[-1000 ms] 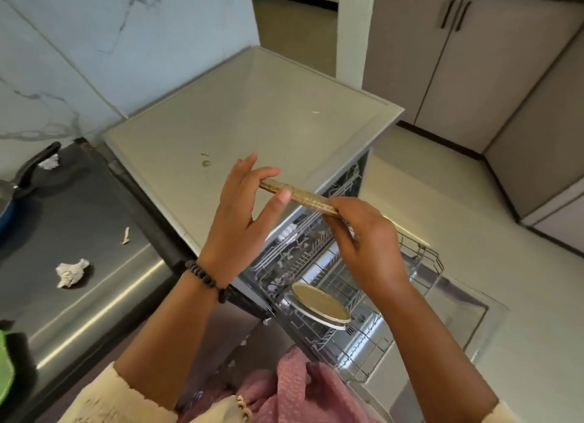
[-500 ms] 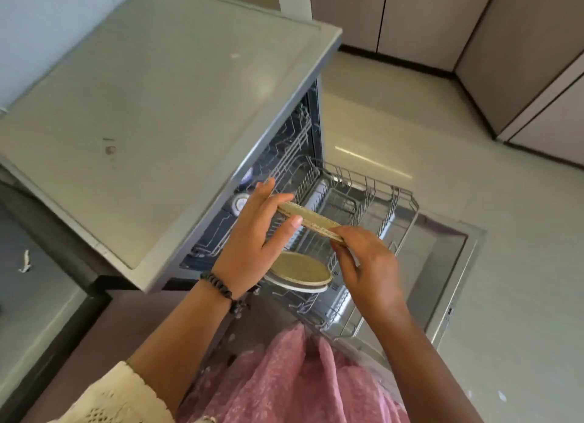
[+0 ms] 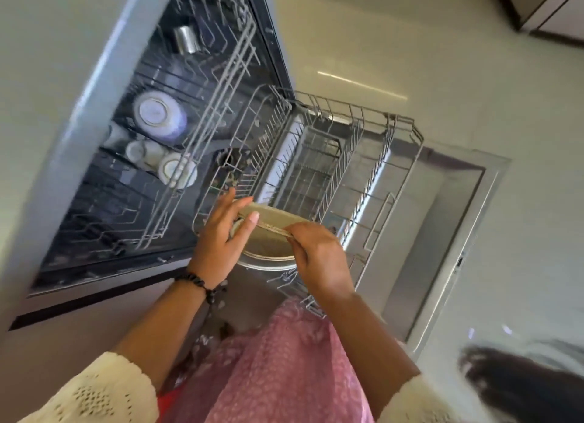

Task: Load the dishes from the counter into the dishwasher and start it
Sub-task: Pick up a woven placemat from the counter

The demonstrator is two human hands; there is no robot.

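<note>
Two hands hold one plate (image 3: 271, 215) edge-on over the near end of the pulled-out lower rack (image 3: 357, 157). Our left hand (image 3: 218, 239) steadies its left rim, fingers straight behind it and thumb across the front. Our right hand (image 3: 319, 258) pinches the right rim between curled fingers and thumb. Just beneath sits a second plate (image 3: 268, 256) already in the rack. Farther left, inside the dishwasher (image 3: 107, 84), we see bowls (image 3: 158, 114) and a metal cup (image 3: 186, 40) on the upper rack. The open door (image 3: 442, 233) lies flat under the lower rack, above the pale floor (image 3: 442, 59).
</note>
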